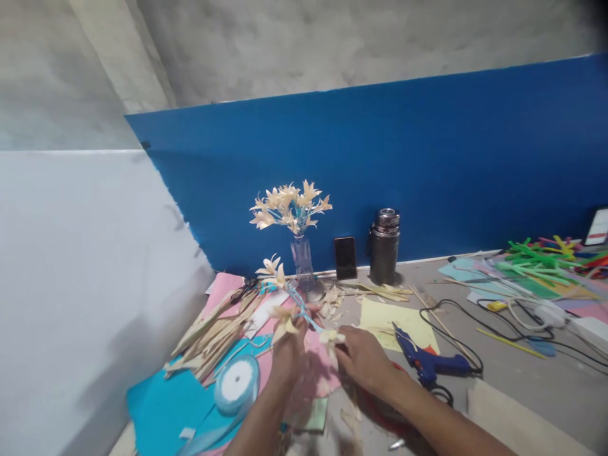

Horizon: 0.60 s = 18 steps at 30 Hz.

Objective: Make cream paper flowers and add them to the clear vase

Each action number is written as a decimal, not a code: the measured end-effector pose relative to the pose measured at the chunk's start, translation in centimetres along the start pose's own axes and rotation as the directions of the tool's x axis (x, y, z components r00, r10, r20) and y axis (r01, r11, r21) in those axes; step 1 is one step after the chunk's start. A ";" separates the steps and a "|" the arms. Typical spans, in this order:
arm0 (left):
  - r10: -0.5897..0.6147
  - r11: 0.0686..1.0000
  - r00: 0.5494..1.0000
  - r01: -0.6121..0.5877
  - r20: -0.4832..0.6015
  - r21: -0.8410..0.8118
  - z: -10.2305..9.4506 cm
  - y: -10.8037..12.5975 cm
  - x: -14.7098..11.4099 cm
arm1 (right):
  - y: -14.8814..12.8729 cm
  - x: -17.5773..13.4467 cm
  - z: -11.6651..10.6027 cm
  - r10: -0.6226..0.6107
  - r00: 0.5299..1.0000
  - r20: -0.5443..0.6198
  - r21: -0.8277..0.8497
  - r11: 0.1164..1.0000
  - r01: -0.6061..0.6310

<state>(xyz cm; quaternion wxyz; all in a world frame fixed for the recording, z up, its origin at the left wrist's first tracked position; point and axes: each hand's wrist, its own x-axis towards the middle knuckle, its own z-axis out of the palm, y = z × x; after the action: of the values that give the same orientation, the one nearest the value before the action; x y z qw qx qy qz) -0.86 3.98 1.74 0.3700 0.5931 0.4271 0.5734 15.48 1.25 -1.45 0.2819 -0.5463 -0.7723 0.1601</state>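
Observation:
A branch of handmade cream flowers [270, 272] on a pale blue wrapped stem [298, 301] is held over the middle of the table. My left hand [291, 348] is closed around the lower stem, with one cream bloom [285, 320] lying against its fingers. With its fingertips, my right hand [363, 358] pinches a cream flower [331, 339] at the right end of a blue stem. Behind my hands, a clear bottle [303, 256] holds a bunch of similar cream flowers [289, 206]. At lower left lies a spool of light blue ribbon [236, 385].
Dried husk strips [223, 332] lie at left on coloured paper [166, 411]. A blue glue gun [427, 358] with a black cord is at right near yellow paper [380, 316]. A flask [385, 247] and a phone [345, 258] stand by the blue board [427, 145]. Pipe cleaners [536, 266] lie far right.

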 end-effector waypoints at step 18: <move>-0.019 0.988 1.000 0.015 -0.023 -0.156 0.3 -0.5 -0.1 | 0.0 -0.3 0.7 -0.042 0.993 0.107 -0.045 0.998 0.047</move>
<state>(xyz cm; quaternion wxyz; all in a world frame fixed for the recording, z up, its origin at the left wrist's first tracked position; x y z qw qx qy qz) -0.55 4.09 1.24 0.4151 0.5516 0.3904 0.6092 15.11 0.99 -2.05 0.2308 -0.5262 -0.8018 0.1642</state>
